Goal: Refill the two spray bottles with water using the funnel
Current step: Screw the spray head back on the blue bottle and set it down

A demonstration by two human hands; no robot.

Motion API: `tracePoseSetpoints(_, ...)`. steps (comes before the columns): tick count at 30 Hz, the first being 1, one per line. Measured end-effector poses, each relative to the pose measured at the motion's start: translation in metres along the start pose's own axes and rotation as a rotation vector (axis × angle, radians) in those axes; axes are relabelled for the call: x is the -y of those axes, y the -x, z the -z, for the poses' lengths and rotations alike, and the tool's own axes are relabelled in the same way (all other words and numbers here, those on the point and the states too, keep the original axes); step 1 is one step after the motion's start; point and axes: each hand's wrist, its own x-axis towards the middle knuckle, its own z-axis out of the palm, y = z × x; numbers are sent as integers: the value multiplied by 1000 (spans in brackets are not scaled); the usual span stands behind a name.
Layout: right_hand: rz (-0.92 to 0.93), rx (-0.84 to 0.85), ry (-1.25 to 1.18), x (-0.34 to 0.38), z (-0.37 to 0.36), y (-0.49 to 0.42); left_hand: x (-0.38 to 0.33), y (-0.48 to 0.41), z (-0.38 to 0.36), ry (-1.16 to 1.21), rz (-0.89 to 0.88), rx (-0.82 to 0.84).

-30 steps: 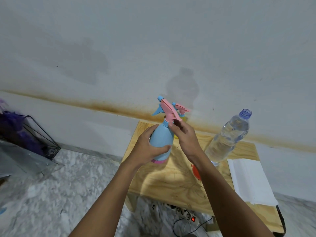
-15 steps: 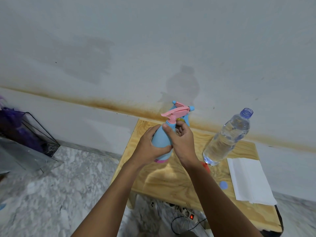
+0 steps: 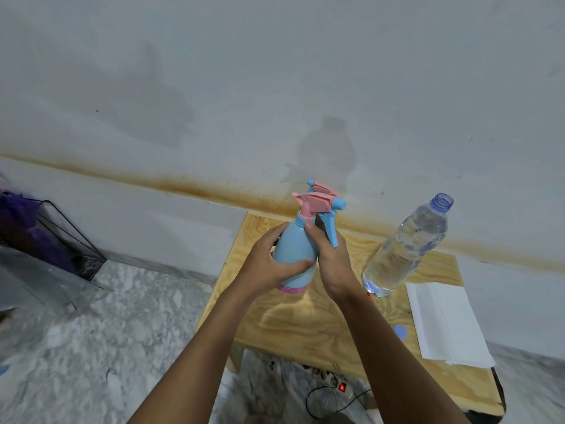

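I hold a blue spray bottle with a pink base ring over the wooden table. My left hand wraps its body. My right hand grips its neck just under the pink and blue spray head, whose trigger points down to the right. The second spray bottle's pink top peeks out behind it; the rest is hidden. An open clear water bottle stands to the right. A sliver of the orange funnel shows behind my right wrist.
A blue bottle cap and a folded white cloth lie on the table's right side. A power strip with cables sits on the marble floor under the table. A glass and wire case stands at the left.
The spray head has turned round on the bottle: its nozzle pointed left before, and now the trigger faces right. My right hand has shifted lower on the neck.
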Motion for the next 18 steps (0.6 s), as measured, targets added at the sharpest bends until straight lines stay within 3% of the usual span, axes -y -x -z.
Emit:
tracePoseSetpoints(5,87,-52,77,-1,0,-9,1,0,0,17,24,37)
tracePoseSetpoints(11,59,223,105,10,16,-13,4,0,5,-4,69,85)
tracePoseSetpoints(18,134,-73,320,-2,10,-10,-1,3,-3,-47,-24,61)
